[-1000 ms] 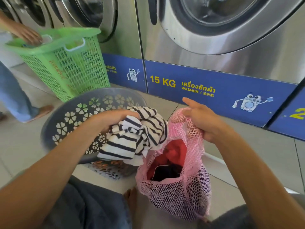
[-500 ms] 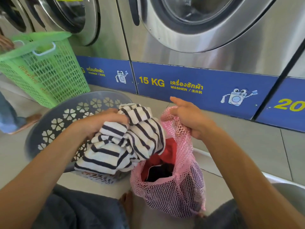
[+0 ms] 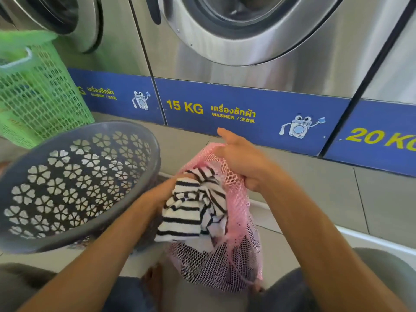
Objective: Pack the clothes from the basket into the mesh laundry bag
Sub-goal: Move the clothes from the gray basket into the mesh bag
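Note:
A pink mesh laundry bag (image 3: 238, 262) stands on the floor between my knees. My right hand (image 3: 240, 161) grips its upper rim and holds the mouth up. My left hand (image 3: 164, 192) grips a black-and-white striped garment (image 3: 191, 212) and presses it into the bag's mouth; part of the cloth hangs over the near rim and hides most of my fingers. Dark clothes show through the mesh lower down. The grey round basket (image 3: 94, 131) with flower-shaped holes lies tilted at my left.
A green plastic basket (image 3: 38, 97) stands at the far left. Steel washing machines (image 3: 258, 52) with blue "15 KG" and "20 KG" panels line the wall ahead. The floor is grey tile. My bare toes (image 3: 155, 280) show below the bag.
My left hand has carried the striped garment from above the grey basket rightward and down into the bag's mouth. The red cloth inside is now covered. The view has shifted right.

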The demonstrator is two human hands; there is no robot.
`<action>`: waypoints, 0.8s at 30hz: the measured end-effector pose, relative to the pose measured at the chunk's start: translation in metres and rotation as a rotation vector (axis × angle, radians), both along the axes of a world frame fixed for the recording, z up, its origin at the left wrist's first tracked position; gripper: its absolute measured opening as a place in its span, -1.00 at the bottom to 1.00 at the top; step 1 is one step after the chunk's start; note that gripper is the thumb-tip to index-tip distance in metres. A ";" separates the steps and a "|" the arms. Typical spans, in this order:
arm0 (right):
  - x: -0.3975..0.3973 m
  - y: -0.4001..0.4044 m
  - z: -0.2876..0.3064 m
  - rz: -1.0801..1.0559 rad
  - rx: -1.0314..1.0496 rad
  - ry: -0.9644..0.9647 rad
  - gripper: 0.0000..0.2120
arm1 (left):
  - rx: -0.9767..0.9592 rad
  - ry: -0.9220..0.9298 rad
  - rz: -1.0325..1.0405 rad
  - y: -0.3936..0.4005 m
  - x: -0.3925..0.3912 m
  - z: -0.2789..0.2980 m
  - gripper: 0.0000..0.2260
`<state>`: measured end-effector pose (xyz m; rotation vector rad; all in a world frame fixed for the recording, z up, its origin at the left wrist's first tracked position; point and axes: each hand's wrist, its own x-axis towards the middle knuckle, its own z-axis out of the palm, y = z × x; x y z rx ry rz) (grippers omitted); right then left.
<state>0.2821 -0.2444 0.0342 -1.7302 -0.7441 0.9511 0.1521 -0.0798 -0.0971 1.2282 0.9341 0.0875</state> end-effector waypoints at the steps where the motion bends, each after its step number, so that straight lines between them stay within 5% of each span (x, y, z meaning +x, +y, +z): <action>1: 0.002 -0.001 0.002 -0.019 -0.007 0.010 -0.37 | -0.066 -0.044 0.048 0.007 0.003 -0.005 -0.66; 5: 0.004 0.005 0.003 -0.045 -0.016 -0.010 -0.38 | -0.297 -0.459 0.164 0.002 0.026 -0.005 -0.66; 9: 0.002 0.009 0.003 -0.046 -0.016 -0.023 -0.38 | 0.253 0.063 0.718 -0.033 0.052 -0.028 -0.65; 12: 0.005 0.011 0.004 -0.056 0.004 0.019 -0.39 | 0.548 0.188 0.577 -0.066 0.062 -0.063 -0.62; 19: 0.001 0.014 0.005 -0.009 -0.015 0.006 -0.40 | 0.380 0.487 0.438 -0.053 0.037 -0.093 -0.55; 22: 0.000 0.013 0.006 -0.009 -0.007 -0.003 -0.43 | 0.142 0.411 0.442 -0.040 0.021 -0.089 -0.41; 24: 0.002 0.012 0.006 -0.018 -0.011 0.006 -0.44 | 0.176 0.431 0.373 -0.033 0.008 -0.081 -0.43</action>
